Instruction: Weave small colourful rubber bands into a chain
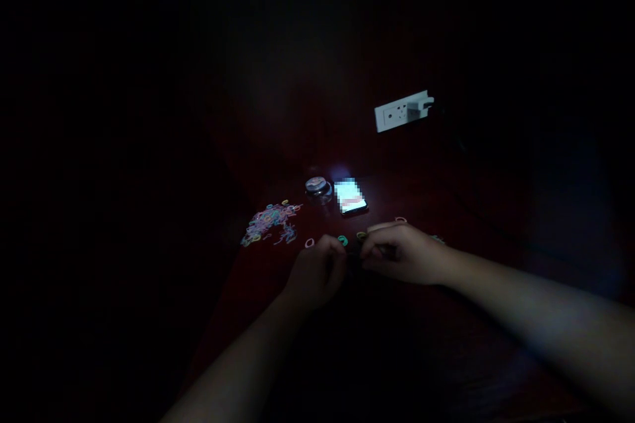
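Observation:
My left hand (317, 274) is closed in a pinch low over the dark red table. Facing it, a small gap away, my right hand (404, 252) is closed too, with thumb and fingers drawn together. What either one holds is lost in the dark. Small elastic bands lie just beyond my fingers: a pink band (309, 243), a green band (342, 240) and a yellowish band (361, 236). Another pink band (401, 219) shows behind my right hand. To the left is a loose heap of coloured bands (270, 219).
A phone (350, 197) with a bright, blurred-out screen lies beyond my hands. Beside it stands a small round container (317, 186). Farther back, a white socket panel (391, 115) carries a plugged-in white adapter (417, 106). Most of the surroundings are too dark to make out.

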`<action>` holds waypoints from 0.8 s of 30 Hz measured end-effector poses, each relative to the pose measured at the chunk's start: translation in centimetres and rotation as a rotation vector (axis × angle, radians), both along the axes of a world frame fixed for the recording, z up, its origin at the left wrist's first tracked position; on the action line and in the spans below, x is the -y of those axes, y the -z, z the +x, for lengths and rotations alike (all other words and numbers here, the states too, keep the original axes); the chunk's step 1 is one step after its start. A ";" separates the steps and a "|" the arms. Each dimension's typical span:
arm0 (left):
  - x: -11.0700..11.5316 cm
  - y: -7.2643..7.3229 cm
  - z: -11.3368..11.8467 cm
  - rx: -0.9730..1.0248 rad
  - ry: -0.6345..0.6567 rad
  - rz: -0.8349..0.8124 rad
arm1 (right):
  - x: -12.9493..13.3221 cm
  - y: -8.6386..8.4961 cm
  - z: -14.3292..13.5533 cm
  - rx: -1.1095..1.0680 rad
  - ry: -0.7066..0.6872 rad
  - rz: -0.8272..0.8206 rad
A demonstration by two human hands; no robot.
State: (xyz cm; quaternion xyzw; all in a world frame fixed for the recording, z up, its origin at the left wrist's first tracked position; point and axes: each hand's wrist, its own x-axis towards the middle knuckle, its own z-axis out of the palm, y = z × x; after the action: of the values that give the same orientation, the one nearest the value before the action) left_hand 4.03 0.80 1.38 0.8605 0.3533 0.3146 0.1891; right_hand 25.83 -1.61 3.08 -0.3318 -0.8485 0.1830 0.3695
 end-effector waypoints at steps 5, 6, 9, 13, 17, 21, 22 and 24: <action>0.0 -0.3 0.8 0.105 0.023 -0.138 | 0.5 -0.1 0.1 0.014 0.041 -0.005; 0.0 -0.3 0.9 0.131 0.025 -0.167 | 0.5 -0.1 0.2 0.011 0.061 -0.018; 0.1 -0.3 1.3 0.193 0.027 -0.241 | 0.3 0.0 0.7 -0.044 0.082 -0.121; 0.3 -0.3 1.7 0.158 0.070 -0.244 | 0.0 0.3 1.1 -0.115 0.056 -0.207; 0.3 -0.4 1.9 0.155 0.089 -0.235 | 0.0 0.4 1.2 -0.161 0.051 -0.231; 0.2 -0.5 1.9 0.154 0.109 -0.229 | -0.1 0.4 1.2 -0.124 0.062 -0.257; 0.2 -0.6 2.0 0.154 0.114 -0.227 | -0.1 0.4 1.3 -0.108 0.069 -0.247; 0.3 -0.6 2.0 0.158 0.122 -0.226 | -0.2 0.4 1.4 -0.096 0.084 -0.215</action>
State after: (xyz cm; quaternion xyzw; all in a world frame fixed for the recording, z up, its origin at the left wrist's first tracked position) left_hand 5.99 0.55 2.01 0.8261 0.3177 0.3275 0.3307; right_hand 27.19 -1.41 2.69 -0.3957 -0.7907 0.2727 0.3793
